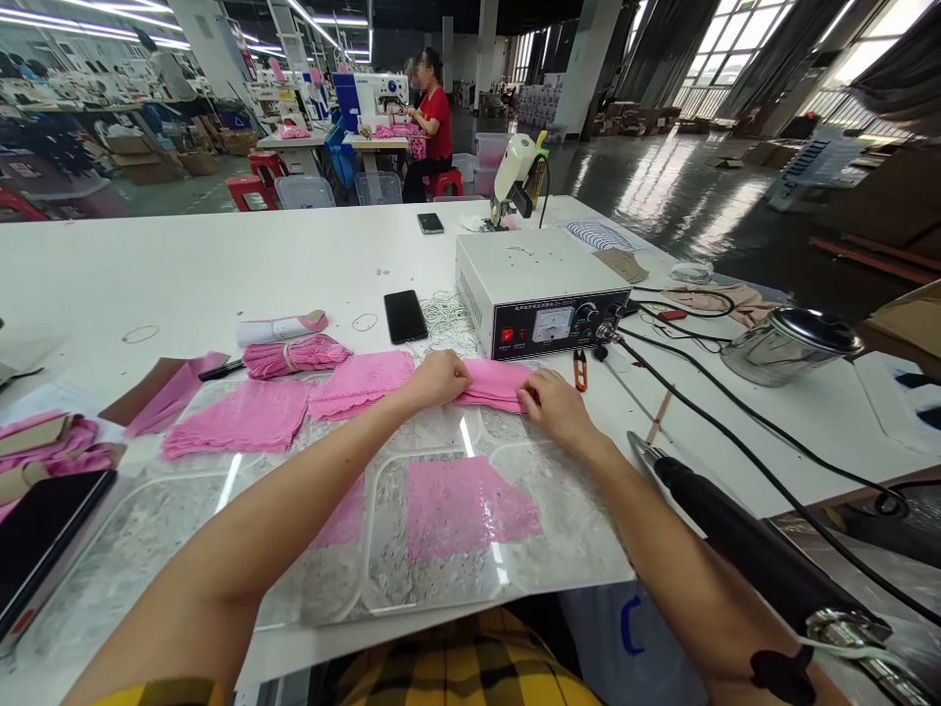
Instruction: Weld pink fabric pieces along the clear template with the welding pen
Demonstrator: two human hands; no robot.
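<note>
Head view: I have the layered pink fabric stack (494, 378) directly between the two hands, just in front of the white generator box (540, 294). Its long axis runs left to right, so it lies to the right of the left hand (441, 378) and to the left of the right hand (557, 402). Neither hand is nearer; each is at one end. The left grip appears to be pinching the left end with curled fingers, and the right grip has thumb and forefinger pinched at the right end, though I cannot tell how many layers either takes.

Beside the left hand, I see the pink lace pile (362, 382) on the desk (294, 265). Right of the stack, near the right hand, are the orange thread snips (580, 371). Below the hands is the clear mat (397, 588).
</note>
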